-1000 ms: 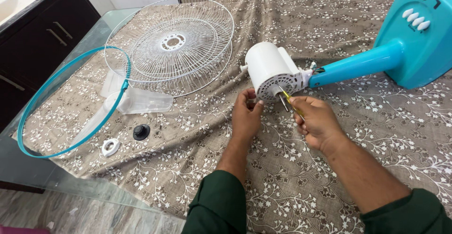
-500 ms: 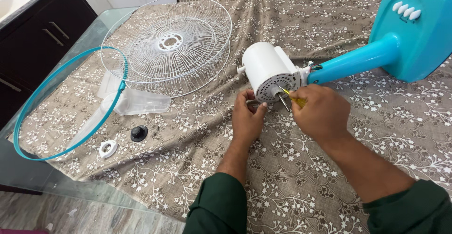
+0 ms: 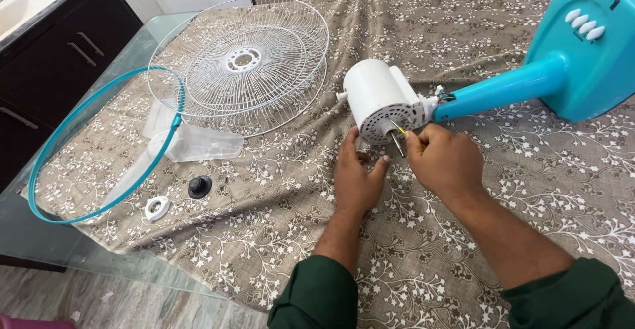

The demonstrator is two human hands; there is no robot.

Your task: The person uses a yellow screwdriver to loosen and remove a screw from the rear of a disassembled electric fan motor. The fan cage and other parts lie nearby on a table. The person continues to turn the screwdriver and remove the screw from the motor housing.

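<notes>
A white fan motor housing [image 3: 380,97] lies on its side on the cloth, joined to a turquoise neck and base [image 3: 582,51]. My right hand [image 3: 440,160] grips a thin screwdriver [image 3: 397,138] with a yellow handle; its tip points into the vented back of the housing. My left hand [image 3: 356,177] rests on the cloth just below the housing, fingertips touching its lower edge and holding nothing that I can see.
A white wire fan guard [image 3: 245,64] lies flat at the back left. A turquoise guard ring [image 3: 99,150], clear fan blades [image 3: 198,145], a black knob [image 3: 199,186] and a white nut [image 3: 157,207] lie left. The glass table edge [image 3: 99,256] is near.
My right hand moved up from the cloth to the back of the housing with the screwdriver. My left hand stayed under the housing.
</notes>
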